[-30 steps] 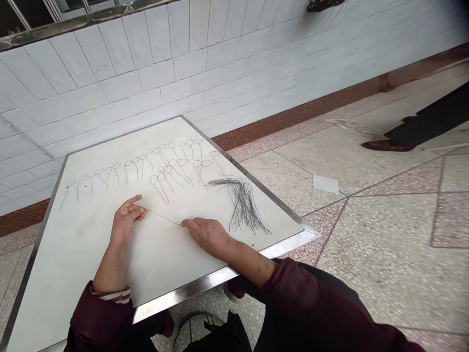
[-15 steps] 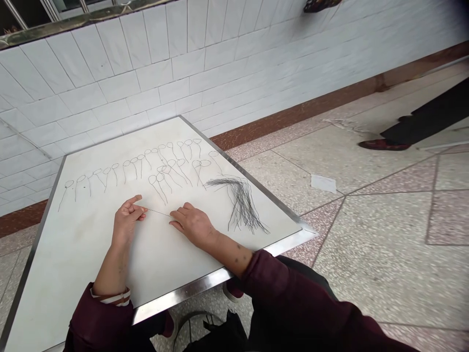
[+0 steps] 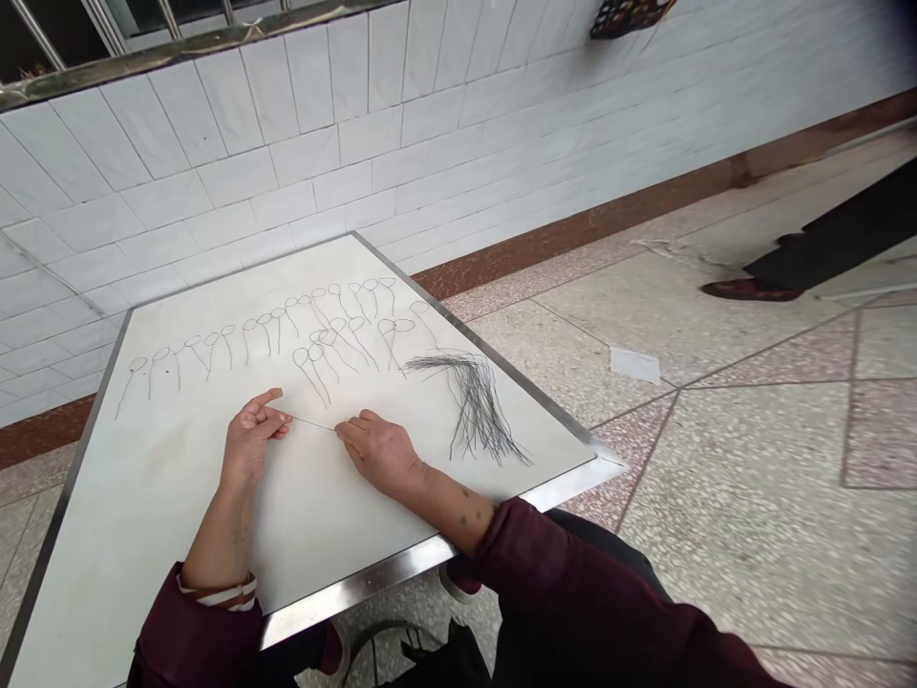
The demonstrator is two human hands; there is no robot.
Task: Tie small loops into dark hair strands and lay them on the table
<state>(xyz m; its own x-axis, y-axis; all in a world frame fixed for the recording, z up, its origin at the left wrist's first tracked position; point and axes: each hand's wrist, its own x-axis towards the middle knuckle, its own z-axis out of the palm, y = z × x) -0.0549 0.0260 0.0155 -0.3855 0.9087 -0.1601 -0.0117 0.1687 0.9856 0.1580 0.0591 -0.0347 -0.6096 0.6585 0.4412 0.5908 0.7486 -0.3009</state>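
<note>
White table (image 3: 215, 535); tiled wall (image 3: 430, 124)

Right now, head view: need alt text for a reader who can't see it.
A person's left hand and right hand pinch the two ends of a thin wire strand over a white table. Finished wire loops lie in rows beyond the hands, and a loose wire bundle lies to the right.

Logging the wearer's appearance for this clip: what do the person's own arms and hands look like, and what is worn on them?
Both hands are bare, with no gloves or rings to be seen. The left hand and right hand come out of dark maroon sleeves, both pushed up to leave the forearms bare. At the left cuff a striped inner cuff in white and brown shows under the maroon cloth. The right forearm bears a few small dark spots.
</note>
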